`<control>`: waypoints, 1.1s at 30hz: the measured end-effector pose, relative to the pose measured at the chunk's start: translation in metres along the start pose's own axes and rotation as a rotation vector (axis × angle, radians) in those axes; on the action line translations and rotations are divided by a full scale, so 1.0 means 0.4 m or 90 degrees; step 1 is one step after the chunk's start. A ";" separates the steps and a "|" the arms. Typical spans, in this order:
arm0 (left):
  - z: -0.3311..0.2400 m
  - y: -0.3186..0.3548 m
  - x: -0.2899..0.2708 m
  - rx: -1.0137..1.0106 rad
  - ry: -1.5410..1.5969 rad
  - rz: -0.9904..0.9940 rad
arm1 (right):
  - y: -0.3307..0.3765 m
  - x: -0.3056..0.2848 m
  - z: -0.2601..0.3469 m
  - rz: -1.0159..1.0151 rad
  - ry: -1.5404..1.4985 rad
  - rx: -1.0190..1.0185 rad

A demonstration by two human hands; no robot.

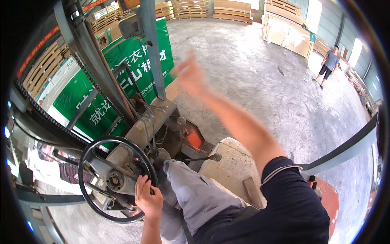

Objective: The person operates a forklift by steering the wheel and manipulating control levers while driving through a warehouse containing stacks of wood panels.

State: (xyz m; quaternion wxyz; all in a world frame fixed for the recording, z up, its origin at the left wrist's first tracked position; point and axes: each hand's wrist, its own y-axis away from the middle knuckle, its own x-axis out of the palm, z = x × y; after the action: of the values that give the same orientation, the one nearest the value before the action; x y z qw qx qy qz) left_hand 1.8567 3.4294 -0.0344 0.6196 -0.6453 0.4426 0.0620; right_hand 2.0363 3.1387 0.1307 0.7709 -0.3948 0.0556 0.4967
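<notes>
My left hand (149,198) is closed over the right side of a black steering wheel (86,195), its fingers curled onto the rim. My right arm reaches up and forward over the side of the forklift. At its end, my right hand (189,76) is smeared by motion, so its fingers cannot be made out. It is in the air, apart from the levers. Below that arm are a black-knobbed lever (215,157) and a grey-knobbed lever (181,120). Several thin metal levers (152,124) rise just beyond the wheel. My shoe (163,155) rests near the floor pedals.
The forklift mast (91,53) with its chains stands ahead at the left. Behind it is a large stack wrapped in green sheeting (165,40). Stacked boards (231,10) line the far wall. A person (331,63) stands on the concrete floor (243,53) at the far right.
</notes>
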 end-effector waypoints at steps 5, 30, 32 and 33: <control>0.086 0.019 -0.064 -0.007 0.017 -0.043 | -0.065 -0.109 0.004 -0.338 -0.305 0.021; 0.144 0.363 -0.422 -0.064 0.038 -0.097 | 0.707 0.135 -0.211 0.164 0.041 0.020; 0.173 0.379 -0.456 -0.059 0.014 -0.098 | 0.875 0.117 -0.398 0.155 0.031 0.051; 0.175 0.380 -0.463 -0.061 0.001 -0.101 | 0.942 0.096 -0.494 0.237 0.084 0.113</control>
State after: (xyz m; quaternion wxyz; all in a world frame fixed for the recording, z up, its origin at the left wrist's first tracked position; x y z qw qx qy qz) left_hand 1.6797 3.6051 -0.0470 0.5909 -0.7070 0.3872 0.0335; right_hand 1.8108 3.1085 -0.2310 0.6924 -0.3401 0.2214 0.5966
